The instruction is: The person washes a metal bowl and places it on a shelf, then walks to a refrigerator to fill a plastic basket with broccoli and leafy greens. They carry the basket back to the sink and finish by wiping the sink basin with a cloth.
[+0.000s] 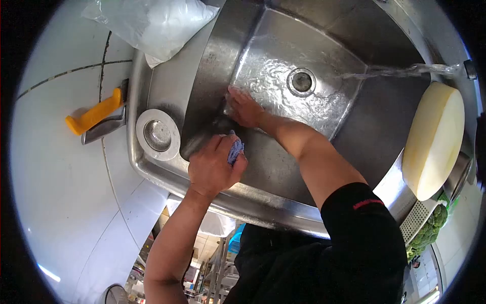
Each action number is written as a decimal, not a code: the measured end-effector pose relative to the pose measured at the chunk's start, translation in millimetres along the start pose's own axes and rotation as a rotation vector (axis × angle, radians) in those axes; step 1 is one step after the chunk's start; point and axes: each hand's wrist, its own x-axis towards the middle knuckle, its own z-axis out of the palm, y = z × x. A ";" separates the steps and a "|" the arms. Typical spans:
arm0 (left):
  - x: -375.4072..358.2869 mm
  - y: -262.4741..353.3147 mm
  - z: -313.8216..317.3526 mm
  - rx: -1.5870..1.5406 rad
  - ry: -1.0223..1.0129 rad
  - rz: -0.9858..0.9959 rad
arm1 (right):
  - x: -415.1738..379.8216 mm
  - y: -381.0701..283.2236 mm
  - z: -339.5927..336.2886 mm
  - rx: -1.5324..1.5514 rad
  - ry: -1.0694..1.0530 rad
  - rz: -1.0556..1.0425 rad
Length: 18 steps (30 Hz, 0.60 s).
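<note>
My left hand (215, 164) is closed around a crumpled blue-grey scrubbing cloth (236, 150) at the near left corner of the steel sink (212, 61). Part of the cloth bulges out between thumb and fingers. Deeper in the basin, my right hand (245, 106) rests with fingers extended against the lower left wall, at the edge of the shallow water. It appears to hold nothing, though its palm is hidden. Water (390, 73) pours in from a tap (470, 70) on the right and spreads around the drain (302, 82).
A strainer basket (157, 135) sits on the left rim. A yellow-handled tool (96, 112) lies farther left on the white counter. Behind is a white plastic bag (157, 28). A thick pale round block (433, 142) leans at right, near broccoli (430, 228) and a perforated basket (417, 219).
</note>
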 end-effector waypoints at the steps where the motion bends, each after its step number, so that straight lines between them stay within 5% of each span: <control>1: -0.3 -0.2 0.6 0.011 0.003 -0.002 | -5.6 2.3 9.2 -0.043 -0.014 -0.151; 6: 0.4 3.9 -3.7 -0.022 -0.047 -0.069 | -77.1 41.6 2.5 -0.198 -0.151 -0.355; 10: -0.3 0.5 -0.9 0.030 -0.001 -0.007 | -142.0 96.0 -23.9 -0.308 -0.027 -0.196; 11: -1.5 -0.2 -0.6 0.028 0.010 -0.004 | -141.6 92.1 -39.3 -0.710 -0.146 0.008; 13: -1.9 1.0 -2.0 0.011 0.001 -0.017 | -137.5 93.2 -78.6 -0.391 -0.068 0.334; 15: 0.1 1.8 -1.8 0.000 -0.005 -0.008 | -132.4 89.3 -85.6 -0.213 0.167 0.332; 18: 0.1 1.8 -1.7 -0.010 -0.018 -0.012 | -111.2 40.9 -70.4 0.378 0.082 0.216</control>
